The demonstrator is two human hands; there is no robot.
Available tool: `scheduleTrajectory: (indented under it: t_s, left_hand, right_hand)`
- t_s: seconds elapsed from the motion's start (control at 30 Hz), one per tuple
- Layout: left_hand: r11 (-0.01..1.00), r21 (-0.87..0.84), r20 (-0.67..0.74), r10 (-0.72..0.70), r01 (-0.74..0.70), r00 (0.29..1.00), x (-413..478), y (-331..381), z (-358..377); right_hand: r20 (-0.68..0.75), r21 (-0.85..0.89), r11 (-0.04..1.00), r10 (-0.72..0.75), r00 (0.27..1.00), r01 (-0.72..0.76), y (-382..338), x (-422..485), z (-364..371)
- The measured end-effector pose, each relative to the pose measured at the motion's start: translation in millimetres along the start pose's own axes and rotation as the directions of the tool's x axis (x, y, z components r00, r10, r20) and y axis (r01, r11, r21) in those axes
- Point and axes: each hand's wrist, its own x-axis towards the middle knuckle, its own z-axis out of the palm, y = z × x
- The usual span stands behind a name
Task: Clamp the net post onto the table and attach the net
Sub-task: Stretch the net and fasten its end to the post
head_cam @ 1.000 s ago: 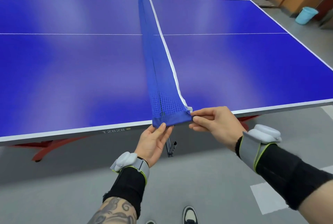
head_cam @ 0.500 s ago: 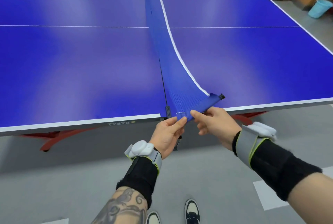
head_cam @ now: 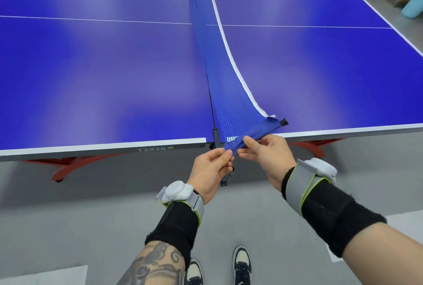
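Grey floor (head_cam: 91,204) all around, and on it a big blue table (head_cam: 103,78) with red legs (head_cam: 68,165). Only one view to go by, from the head, looking down. Along the middle of the table, from the far side, a blue net (head_cam: 206,44) with a white band (head_cam: 224,39) on top. Near end of the net tipped down to the right, just over the near edge of the table. At that end, a cloth end sleeve (head_cam: 254,134) with a black tip (head_cam: 283,122) poking out, so likely a thin rod inside. Low corner of the sleeve pinched between thumb and curled finger of the left hand (head_cam: 210,168). Just beside it, a bit higher up the sleeve, the same kind of pinch by the right hand (head_cam: 266,156). Close on the left of the sleeve, a dark net post (head_cam: 216,137) clamped at the table edge, partly hidden by the hands; hard to tell if touching the net. Probably very light and floppy in the mesh part, and easy to snag with a finger. Stiffer along the sleeve, so best held there, near both ends, not by the soft mesh. Likely needs a gentle pull to go tight. Far off on the right, a teal bin (head_cam: 413,7). Down at the bottom, two shoes (head_cam: 241,264).
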Motion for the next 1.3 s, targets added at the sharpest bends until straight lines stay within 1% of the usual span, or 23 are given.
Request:
scheduleTrajectory:
  t_s: [0.07, 0.17, 0.37, 0.5, 0.63, 0.7, 0.77, 0.83, 0.93, 1.0, 1.1, 1.3]
  left_hand:
    - [1.000, 0.013, -0.010, 0.008, -0.008, 1.000, -1.2, -3.4, -0.9]
    - [0.998, 0.060, -0.019, 0.024, -0.023, 1.000, 0.9, -5.9, -3.0]
    - [0.990, 0.131, -0.025, 0.049, -0.046, 0.998, 5.7, -7.6, -6.7]
    - [0.989, 0.142, -0.015, 0.042, -0.040, 0.999, 5.8, -9.3, -10.1]
    - [0.962, 0.265, 0.005, 0.073, -0.072, 0.997, 11.8, -1.0, -9.8]
    - [0.958, 0.276, 0.002, 0.078, -0.076, 0.997, 16.8, 3.3, -9.0]
    - [0.952, 0.300, 0.004, 0.069, -0.067, 0.998, 22.9, 6.0, -10.9]
    - [0.931, 0.360, 0.020, 0.058, -0.062, 0.998, 28.7, 8.0, -15.6]
    - [0.869, 0.490, 0.053, 0.045, -0.066, 0.998, 33.9, 9.6, -19.8]
    - [0.841, 0.536, 0.066, 0.039, -0.068, 0.997, 37.0, 7.9, -20.6]
    - [0.827, 0.558, 0.079, 0.026, -0.066, 0.997, 41.3, 4.2, -23.4]
    - [0.808, 0.588, 0.150, -0.062, -0.038, 0.987, 45.2, 8.7, -35.9]
  right_hand:
    - [-0.022, -0.021, 1.000, -0.003, 1.000, 0.003, 7.3, 0.6, 0.9]
    - [-0.015, -0.090, 0.996, -0.027, 1.000, 0.025, 10.9, 1.8, -2.0]
    - [0.061, -0.327, 0.942, -0.064, 0.996, 0.080, 5.6, 6.9, -5.6]
    - [0.061, -0.384, 0.918, -0.086, 0.994, 0.103, 9.5, 5.7, -5.6]
    - [0.060, -0.437, 0.891, -0.108, 0.992, 0.124, 7.3, 5.4, -6.4]
    - [0.062, -0.472, 0.871, -0.120, 0.991, 0.135, 5.3, 4.9, -6.2]
    - [0.057, -0.504, 0.853, -0.124, 0.991, 0.136, 3.7, 3.9, -6.5]
    - [0.064, -0.545, 0.827, -0.124, 0.990, 0.139, 3.4, 2.0, -7.1]
    - [0.091, -0.631, 0.760, -0.126, 0.988, 0.156, 8.8, -0.3, -7.1]
    - [0.096, -0.675, 0.720, -0.133, 0.986, 0.163, 15.1, -0.8, -5.5]
    - [0.095, -0.681, 0.713, -0.142, 0.985, 0.169, 23.0, 0.7, -2.2]
    - [0.094, -0.712, 0.680, -0.155, 0.984, 0.175, 31.9, 6.2, 1.7]
